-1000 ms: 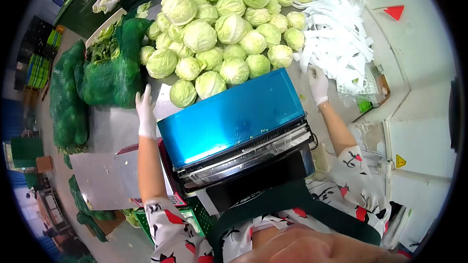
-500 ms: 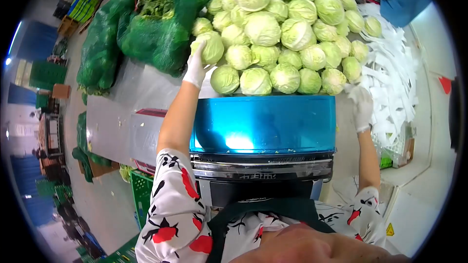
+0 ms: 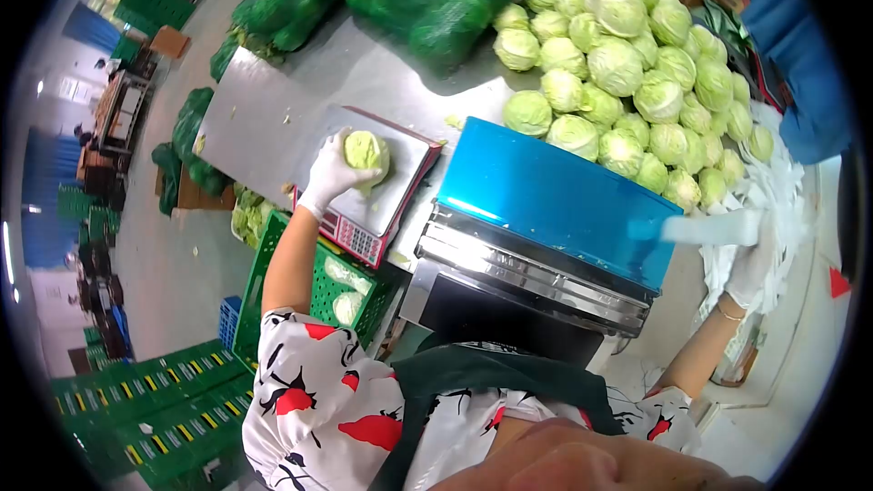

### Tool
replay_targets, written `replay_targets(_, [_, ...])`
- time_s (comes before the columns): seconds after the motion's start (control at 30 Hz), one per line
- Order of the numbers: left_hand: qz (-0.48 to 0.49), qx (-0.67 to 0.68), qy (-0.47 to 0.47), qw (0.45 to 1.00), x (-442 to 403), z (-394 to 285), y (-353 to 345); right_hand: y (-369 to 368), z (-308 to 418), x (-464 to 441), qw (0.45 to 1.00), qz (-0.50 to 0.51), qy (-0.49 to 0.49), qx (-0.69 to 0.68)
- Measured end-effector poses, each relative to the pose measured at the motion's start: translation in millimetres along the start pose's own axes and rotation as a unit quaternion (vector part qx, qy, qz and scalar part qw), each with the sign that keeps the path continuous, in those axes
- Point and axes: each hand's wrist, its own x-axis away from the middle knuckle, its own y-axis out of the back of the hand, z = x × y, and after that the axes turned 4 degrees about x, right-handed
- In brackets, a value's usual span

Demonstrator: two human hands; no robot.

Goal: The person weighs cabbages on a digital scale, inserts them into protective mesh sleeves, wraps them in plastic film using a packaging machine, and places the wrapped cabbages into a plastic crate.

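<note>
L hand [image 3: 332,175], white-gloved, is on the cabbage [image 3: 366,153] at the scale [image 3: 393,180]. Its fingers are curled & gripping: fingertips on the cabbage's far L side, thumb round the near side, so the cabbage sits btwn them w/ its R side & most of its top uncovered. Cabbage is over the metal plate of the scale, toward the plate's L part; can't tell if its underside touches the plate. Keypad [image 3: 356,241] is on the near side of the scale, just R of the L wrist.

R hand [image 3: 755,268], also gloved, is over at far R, well apart from the cabbage, & blurred. Its fingers look closed on one end of a white strip [image 3: 714,227]; exact finger pos. can't be told. Strip sticks out to the L of the fingers, its free end over the R end of the blue cover [image 3: 555,195]. Beyond & around the R hand: heap of white strips [image 3: 773,173].

Machine w/ the blue cover stands btwn the 2 hands, its dark, shiny front [image 3: 509,309] toward the person. Cabbage pile [image 3: 627,73] is on the worktop [image 3: 282,91] just beyond the cover; green net sacks [image 3: 436,5] lie L of the pile. Green crate [image 3: 320,295] is below the scale, near the L forearm, w/ pale heads [image 3: 347,306] inside.
</note>
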Motion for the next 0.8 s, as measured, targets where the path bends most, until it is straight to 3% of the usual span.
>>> replay_targets(0.03, [-0.013,0.048,0.002,0.999,3,7,-2,-20,0,7,0.988,0.022,-0.037,-0.149])
replay_targets(0.07, [-0.074,0.010,-0.018,0.997,14,5,-4,-23,44,14,0.998,0.021,0.021,-0.061])
replay_targets(0.1, [-0.136,-0.029,-0.038,0.990,22,-4,-5,-32,79,19,0.955,0.097,-0.076,-0.269])
replay_targets(0.13, [-0.196,-0.070,-0.059,0.976,28,-16,-5,-33,129,22,0.860,0.176,-0.162,-0.451])
replay_targets(0.2, [-0.273,0.033,-0.128,0.953,55,-41,-4,-27,235,30,0.564,0.260,-0.372,-0.690])
replay_targets(0.23, [-0.202,0.158,-0.119,0.959,80,-76,0,-34,267,44,0.522,0.314,-0.352,-0.711])
replay_targets(0.27, [-0.119,0.331,-0.154,0.923,103,-91,-18,-25,307,54,0.506,0.336,-0.349,-0.713])
replay_targets(0.3, [-0.022,0.386,-0.200,0.900,121,-116,-22,-35,329,66,0.542,0.393,-0.280,-0.688])
replay_targets(0.33, [0.028,0.442,-0.211,0.871,143,-139,-30,-31,361,73,0.595,0.409,-0.276,-0.635])
replay_targets(0.37, [0.078,0.446,-0.241,0.858,157,-153,-33,-35,386,83,0.648,0.381,-0.231,-0.618])
replay_targets(0.4, [0.095,0.550,-0.209,0.803,167,-162,-48,-41,403,93,0.749,0.306,-0.117,-0.576])
replay_targets(0.43, [0.119,0.739,-0.088,0.657,177,-180,-45,-44,415,100,0.827,0.219,0.000,-0.519])
replay_targets(0.5, [0.095,0.792,-0.059,0.600,177,-172,-56,-30,433,96,0.895,0.101,0.072,-0.429])
replay_targets(0.53, [0.064,0.782,-0.056,0.618,179,-168,-60,-41,434,100,0.888,0.092,0.054,-0.447])
replay_targets(0.57, [0.053,0.754,-0.068,0.651,181,-164,-54,-45,439,101,0.843,0.107,-0.020,-0.527])
replay_targets(0.6, [0.042,0.725,-0.078,0.683,182,-161,-47,-49,436,101,0.723,0.195,-0.142,-0.647])
replay_targets(0.63, [0.030,0.694,-0.086,0.714,181,-155,-42,-53,427,98,0.568,0.275,-0.259,-0.731])
replay_targets(0.7, [0.089,0.816,-0.096,0.563,177,-136,-42,-40,418,80,0.758,0.341,0.064,-0.553])
replay_targets(0.73, [0.101,0.864,-0.092,0.485,176,-130,-33,-34,414,70,0.804,0.303,0.211,-0.466])
replay_targets(0.77, [0.111,0.904,-0.090,0.402,175,-125,-20,-25,426,79,0.693,0.393,-0.020,-0.604])
replay_targets(0.8, [0.117,0.907,-0.039,0.403,177,-117,-5,-15,439,77,0.663,0.498,-0.008,-0.559])
